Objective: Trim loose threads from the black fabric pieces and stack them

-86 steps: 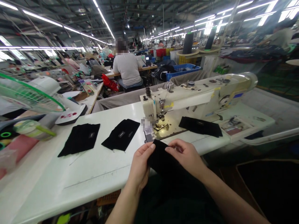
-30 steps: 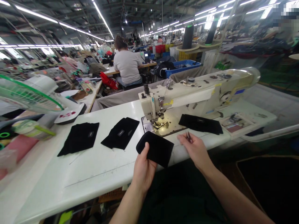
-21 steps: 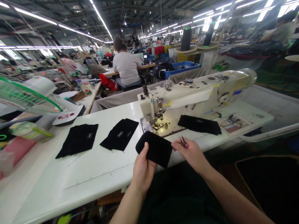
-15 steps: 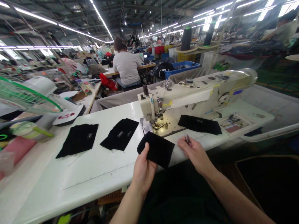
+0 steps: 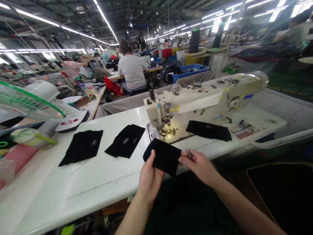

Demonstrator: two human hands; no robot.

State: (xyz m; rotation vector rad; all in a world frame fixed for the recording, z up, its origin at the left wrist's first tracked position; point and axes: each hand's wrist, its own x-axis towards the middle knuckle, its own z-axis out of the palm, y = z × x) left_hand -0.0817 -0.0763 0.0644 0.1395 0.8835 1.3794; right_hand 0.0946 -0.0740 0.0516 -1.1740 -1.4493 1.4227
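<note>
Closed grip, left hand (image 5: 151,178): thumb on top, fingers beneath a folded black fabric piece (image 5: 163,156), lower centre of frame, before the sewing machine (image 5: 202,99). Right hand (image 5: 199,164): fingers curled around small thread snips (image 5: 190,155), fingertips at the fabric's right edge; contact unclear. Two labelled black pieces (image 5: 125,141) lie left on the white table (image 5: 97,182).

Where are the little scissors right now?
In the head view, the little scissors are in the right hand, just right of the black cloth that the left hand holds.
</note>
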